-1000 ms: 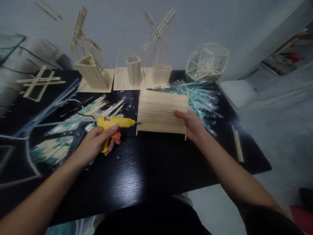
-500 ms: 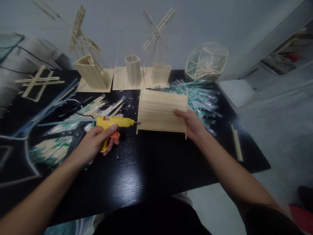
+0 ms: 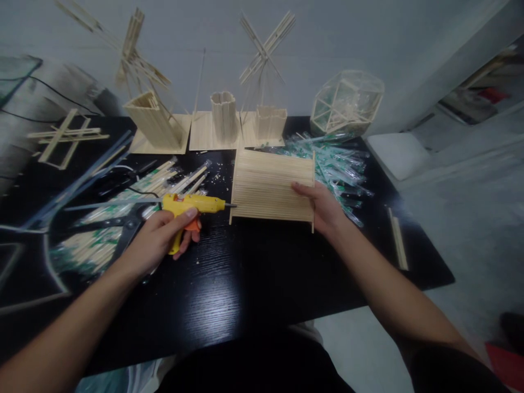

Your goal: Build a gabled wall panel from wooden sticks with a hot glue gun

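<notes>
My left hand (image 3: 166, 234) is wrapped round a yellow hot glue gun (image 3: 192, 203) with an orange trigger. A clear glue stick (image 3: 114, 204) runs out of its back end. The gun's metal nozzle meets the left edge of a panel of wooden sticks (image 3: 272, 185) laid side by side, with a crosswise stick at each end. My right hand (image 3: 323, 204) grips that panel by its right edge, thumb on top and the other fingers hidden. The panel is held over the black table (image 3: 278, 273), slightly tilted.
Wrapped chopsticks (image 3: 98, 248) and black-handled pliers (image 3: 126, 226) lie left. Green-and-clear wrappers (image 3: 335, 164) are heaped behind my right hand. Along the wall stand stick-built towers (image 3: 223, 119), windmill-like blades (image 3: 264, 52) and a faceted frame (image 3: 347, 103). Loose sticks (image 3: 397, 240) lie at right.
Almost nothing differs. The whole view has shifted a few pixels, while both hands, the glue gun and the panel keep their places relative to each other.
</notes>
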{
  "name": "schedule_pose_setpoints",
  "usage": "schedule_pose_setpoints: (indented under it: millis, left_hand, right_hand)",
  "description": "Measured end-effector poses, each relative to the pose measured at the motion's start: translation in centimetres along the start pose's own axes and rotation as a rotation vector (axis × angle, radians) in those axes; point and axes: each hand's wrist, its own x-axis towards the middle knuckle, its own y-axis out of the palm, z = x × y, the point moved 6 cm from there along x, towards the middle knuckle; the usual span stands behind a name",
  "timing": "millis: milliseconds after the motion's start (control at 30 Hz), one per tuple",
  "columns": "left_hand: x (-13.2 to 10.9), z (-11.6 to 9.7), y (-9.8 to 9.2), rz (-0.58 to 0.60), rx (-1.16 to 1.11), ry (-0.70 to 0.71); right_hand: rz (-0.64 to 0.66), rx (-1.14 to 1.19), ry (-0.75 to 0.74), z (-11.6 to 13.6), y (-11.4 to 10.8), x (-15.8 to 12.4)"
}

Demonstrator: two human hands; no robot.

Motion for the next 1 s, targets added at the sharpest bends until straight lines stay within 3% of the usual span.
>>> schedule_pose_setpoints:
  millis: [1000]
  left_hand:
    - [0.1,0.24,0.1,0.01,-0.021,-0.002]
  right_hand:
    - [-0.005,0.009,-0.004,-0.14,-0.21,0.22]
